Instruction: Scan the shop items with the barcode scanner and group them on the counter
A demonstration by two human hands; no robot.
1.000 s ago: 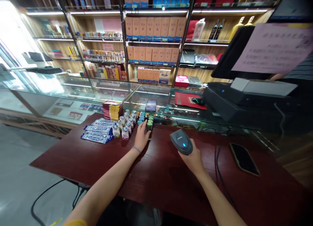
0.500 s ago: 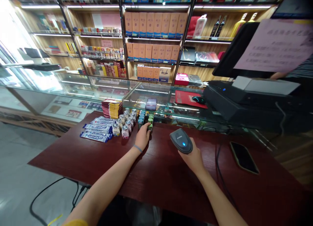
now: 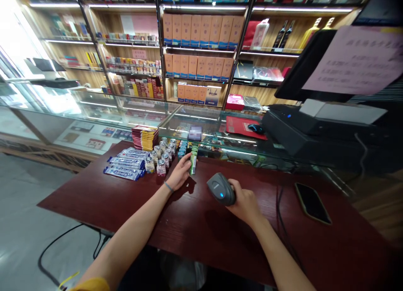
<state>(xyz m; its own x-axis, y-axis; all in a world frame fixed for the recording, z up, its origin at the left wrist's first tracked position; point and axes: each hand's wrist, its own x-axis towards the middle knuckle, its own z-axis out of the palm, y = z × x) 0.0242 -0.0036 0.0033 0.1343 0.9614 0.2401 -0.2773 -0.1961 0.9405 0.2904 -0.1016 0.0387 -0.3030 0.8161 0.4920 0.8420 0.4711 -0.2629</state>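
My left hand (image 3: pixel 179 172) is closed round a small green tube-shaped pack (image 3: pixel 193 163) and holds it upright just above the dark red table (image 3: pixel 94 194). My right hand (image 3: pixel 244 203) grips a dark grey barcode scanner (image 3: pixel 220 189) with a blue light, its head turned left toward the green pack. Behind my left hand stand rows of similar small green and blue packs (image 3: pixel 183 147) and small clear jars (image 3: pixel 163 154).
Blue-and-white wrapped bars (image 3: pixel 126 167) and a stack of red-yellow packets (image 3: pixel 145 137) lie at the table's far left. A phone (image 3: pixel 311 203) and a black cable (image 3: pixel 280 211) are on the right. A glass counter (image 3: pixel 132 114), a register (image 3: pixel 315 127) and stocked shelves (image 3: pixel 198 43) stand behind.
My left hand has lifted a green pack out of the row and drawn it back. My right hand has swung the scanner left and down toward it.
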